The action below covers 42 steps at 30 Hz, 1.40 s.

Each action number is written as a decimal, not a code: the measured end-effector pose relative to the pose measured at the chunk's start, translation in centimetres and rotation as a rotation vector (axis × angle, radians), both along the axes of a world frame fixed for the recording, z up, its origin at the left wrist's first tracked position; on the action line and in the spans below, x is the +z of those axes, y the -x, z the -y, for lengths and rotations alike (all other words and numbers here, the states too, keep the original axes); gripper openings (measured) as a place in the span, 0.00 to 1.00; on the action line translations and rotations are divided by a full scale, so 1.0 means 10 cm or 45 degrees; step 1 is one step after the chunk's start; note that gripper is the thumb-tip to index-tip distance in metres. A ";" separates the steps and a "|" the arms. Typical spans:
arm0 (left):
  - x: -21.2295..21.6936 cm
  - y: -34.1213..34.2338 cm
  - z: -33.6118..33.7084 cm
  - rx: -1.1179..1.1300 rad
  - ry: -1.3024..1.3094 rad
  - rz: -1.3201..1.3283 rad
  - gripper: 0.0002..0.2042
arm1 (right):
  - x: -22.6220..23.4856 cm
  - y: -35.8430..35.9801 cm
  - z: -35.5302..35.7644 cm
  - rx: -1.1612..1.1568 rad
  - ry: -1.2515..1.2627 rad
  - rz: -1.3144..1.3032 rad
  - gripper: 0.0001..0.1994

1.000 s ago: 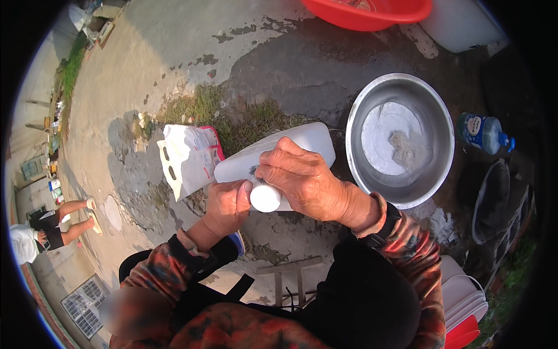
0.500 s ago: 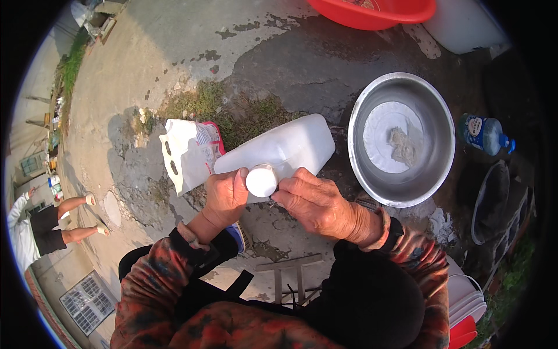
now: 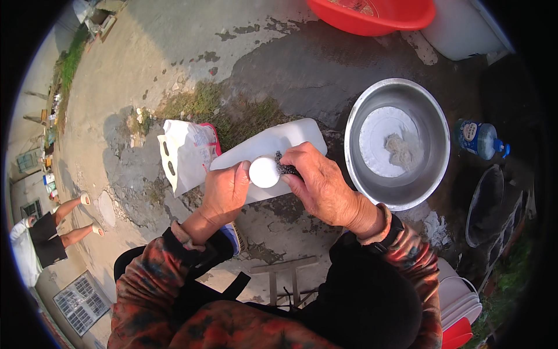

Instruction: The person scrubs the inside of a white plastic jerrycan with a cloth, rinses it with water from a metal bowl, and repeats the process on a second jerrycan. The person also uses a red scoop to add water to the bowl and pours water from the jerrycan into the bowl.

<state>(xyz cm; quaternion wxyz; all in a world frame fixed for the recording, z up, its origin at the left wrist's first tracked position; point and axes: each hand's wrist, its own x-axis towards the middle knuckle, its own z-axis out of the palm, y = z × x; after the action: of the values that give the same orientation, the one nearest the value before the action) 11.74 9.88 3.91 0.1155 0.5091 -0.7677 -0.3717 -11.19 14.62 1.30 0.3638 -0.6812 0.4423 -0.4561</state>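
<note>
A wet concrete ground (image 3: 174, 46) is filling the view, with a red basin (image 3: 372, 14) sitting at twelve o'clock and a steel bowl (image 3: 397, 142) of cloudy water lying at two o'clock. At the centre a white plastic jug (image 3: 273, 145) is lying tilted, its white cap (image 3: 264, 172) pointing toward the person. The left hand (image 3: 225, 192) is wrapping its grip closed around the jug's neck. The right hand (image 3: 317, 180) is pinching a dark scrubbing pad (image 3: 286, 168) against the jug beside the cap. A white bag (image 3: 187, 152) is standing at ten o'clock, just beside the jug.
</note>
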 end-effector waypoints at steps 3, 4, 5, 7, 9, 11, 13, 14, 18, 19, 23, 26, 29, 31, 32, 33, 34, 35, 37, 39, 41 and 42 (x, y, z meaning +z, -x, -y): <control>0.19 0.11 0.05 -0.069 -0.004 0.140 0.14 | 0.01 0.18 0.00 -0.027 -0.247 0.049 0.16; 0.27 0.14 0.06 -0.107 -0.023 0.110 0.13 | 0.05 0.24 -0.01 -0.046 -0.388 0.061 0.15; 0.35 0.17 0.04 -0.139 -0.051 0.093 0.13 | 0.10 0.30 -0.01 -0.042 -0.514 0.064 0.13; 0.52 0.22 0.02 -0.208 -0.112 -0.004 0.12 | 0.24 0.37 0.01 -0.003 -0.668 0.177 0.14; 0.66 0.27 0.01 -0.243 -0.087 -0.044 0.13 | 0.47 0.44 0.03 0.029 -0.717 0.211 0.16; 0.79 0.31 -0.01 -0.249 -0.110 -0.091 0.13 | 0.71 0.52 0.03 0.023 -0.755 0.191 0.19; 0.90 0.35 -0.05 -0.232 -0.187 -0.137 0.13 | 0.92 0.58 0.05 0.064 -0.734 0.095 0.20; 0.96 0.36 -0.08 -0.220 -0.177 -0.153 0.12 | 1.02 0.61 0.05 0.078 -0.727 0.053 0.20; 1.12 0.43 -0.23 -0.237 -0.081 -0.157 0.12 | 1.39 0.64 -0.04 0.072 -0.756 -0.103 0.17; 1.16 0.43 -0.27 -0.246 -0.042 -0.145 0.12 | 1.48 0.62 -0.08 0.042 -0.749 -0.160 0.16; 1.34 0.40 -0.42 -0.280 0.099 -0.110 0.13 | 1.92 0.54 -0.26 -0.118 -0.555 -0.439 0.13; 1.48 0.32 -0.52 -0.294 0.170 -0.109 0.13 | 2.19 0.40 -0.37 -0.188 -0.447 -0.549 0.13; 1.58 0.21 -0.64 -0.265 0.375 -0.120 0.12 | 2.34 0.19 -0.51 -0.173 -0.160 -0.794 0.14; 1.61 0.14 -0.72 -0.218 0.479 -0.146 0.12 | 2.33 -0.03 -0.64 -0.229 -0.096 -0.863 0.18; 1.62 0.10 -0.77 -0.241 0.512 -0.090 0.12 | 2.29 -0.15 -0.70 -0.287 -0.032 -0.887 0.20; 1.62 0.08 -0.82 -0.265 0.551 -0.034 0.12 | 2.25 -0.25 -0.75 -0.342 -0.083 -0.880 0.21; 1.61 0.06 -0.84 -0.290 0.591 0.020 0.12 | 2.20 -0.34 -0.79 -0.401 -0.154 -0.864 0.22; 1.61 0.04 -0.90 -0.315 0.627 0.045 0.13 | 2.17 -0.40 -0.82 -0.460 -0.230 -0.850 0.24; 1.59 0.01 -0.95 -0.327 0.591 0.048 0.14 | 2.09 -0.47 -0.85 -0.483 -0.330 -0.868 0.25; 1.58 -0.03 -0.94 -0.343 0.553 0.070 0.13 | 2.04 -0.47 -0.82 -0.498 -0.273 -0.917 0.26; 1.60 -0.06 -0.85 -0.349 0.484 0.060 0.14 | 2.02 -0.43 -0.77 -0.461 -0.324 -0.875 0.25; 1.61 -0.06 -0.78 -0.348 0.460 0.048 0.14 | 2.02 -0.39 -0.74 -0.446 -0.403 -0.848 0.24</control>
<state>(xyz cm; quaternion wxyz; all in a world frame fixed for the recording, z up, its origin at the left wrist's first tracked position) 12.33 17.64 20.04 0.1392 0.3783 -0.8856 -0.2308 -7.26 21.98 21.53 0.2179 -0.6417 0.7099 -0.1918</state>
